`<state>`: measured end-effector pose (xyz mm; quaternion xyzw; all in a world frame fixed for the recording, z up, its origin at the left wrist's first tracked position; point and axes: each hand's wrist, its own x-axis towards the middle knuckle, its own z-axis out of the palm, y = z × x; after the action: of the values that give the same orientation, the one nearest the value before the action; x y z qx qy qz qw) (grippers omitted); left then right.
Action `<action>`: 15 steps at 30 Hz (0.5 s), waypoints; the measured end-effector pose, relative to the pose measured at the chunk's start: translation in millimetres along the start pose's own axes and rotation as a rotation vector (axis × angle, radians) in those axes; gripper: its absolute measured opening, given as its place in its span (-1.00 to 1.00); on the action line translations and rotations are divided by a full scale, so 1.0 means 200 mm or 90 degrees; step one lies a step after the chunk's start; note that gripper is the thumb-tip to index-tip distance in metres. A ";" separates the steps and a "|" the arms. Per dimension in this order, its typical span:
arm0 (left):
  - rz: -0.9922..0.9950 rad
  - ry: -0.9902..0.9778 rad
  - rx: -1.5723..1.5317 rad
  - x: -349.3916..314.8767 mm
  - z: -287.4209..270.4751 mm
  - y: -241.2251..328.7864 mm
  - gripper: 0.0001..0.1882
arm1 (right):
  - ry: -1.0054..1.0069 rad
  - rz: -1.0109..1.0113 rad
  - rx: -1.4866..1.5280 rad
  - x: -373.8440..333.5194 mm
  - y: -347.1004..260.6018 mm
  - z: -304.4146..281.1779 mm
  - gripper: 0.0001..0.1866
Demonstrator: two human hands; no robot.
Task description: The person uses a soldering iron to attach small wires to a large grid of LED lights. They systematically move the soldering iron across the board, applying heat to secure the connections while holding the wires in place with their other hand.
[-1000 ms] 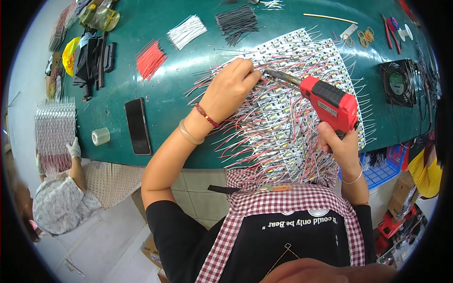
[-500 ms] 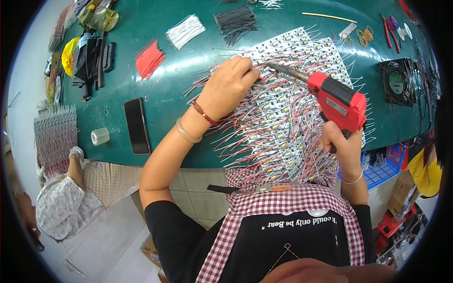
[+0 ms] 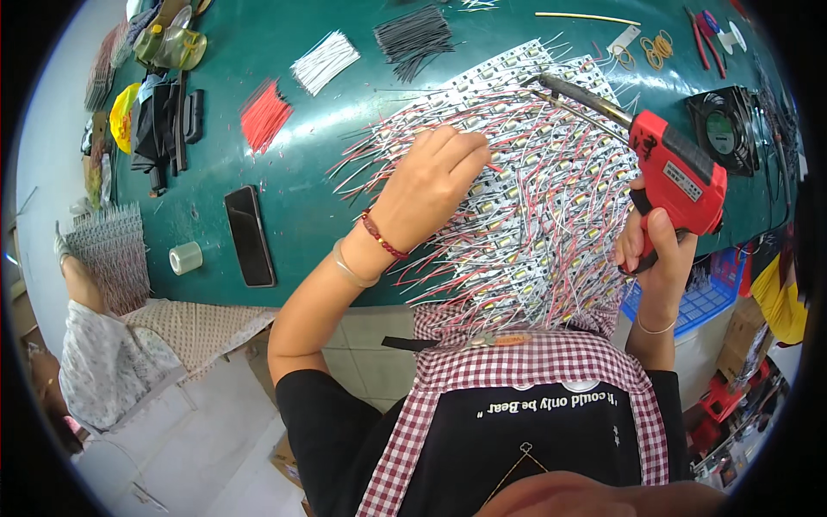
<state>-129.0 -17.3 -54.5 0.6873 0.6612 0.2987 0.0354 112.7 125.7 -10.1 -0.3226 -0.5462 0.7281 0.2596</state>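
Observation:
My right hand (image 3: 656,243) is wrapped round the grip of a red and black soldering gun (image 3: 680,177). The gun's dark tip points left over the far part of a wide sheet of white LED circuit boards (image 3: 504,202). Short red, white and black wires stick out all over the boards. Over their left part, my left hand (image 3: 444,172) is closed in a pinch, and a bit of red wire (image 3: 494,167) shows at its fingertips. The gun's tip is apart from these fingers. The fingertips themselves are partly hidden behind the hand.
Bundles of red wires (image 3: 267,119), white wires (image 3: 325,62) and black wires (image 3: 413,43) lie beyond the boards. A phone (image 3: 249,235) and tape roll (image 3: 185,258) sit left. A fan (image 3: 722,131) stands right, near pliers (image 3: 708,41). Another person's arm (image 3: 82,280) reaches to wired boards at far left.
The soldering gun has moved right and its tip has drawn away from my left fingers. My left hand has shifted slightly nearer and right. The other person's arm has reached farther forward.

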 end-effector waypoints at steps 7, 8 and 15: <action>-0.037 -0.038 0.011 -0.02 0.03 -0.02 -0.74 | 0.028 0.010 0.032 -0.02 -0.01 0.00 -0.58; -0.037 -0.043 0.015 -0.02 0.02 -0.02 -0.74 | 0.026 0.010 0.034 -0.01 -0.01 -0.01 -0.58; -0.088 -0.066 0.016 -0.05 0.04 0.06 -0.76 | 0.015 -0.002 0.056 0.00 0.00 -0.02 -0.60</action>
<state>-114.2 -25.9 -59.7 0.6552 0.7077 0.2513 0.0817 116.2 127.3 -11.5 -0.3186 -0.5112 0.7473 0.2806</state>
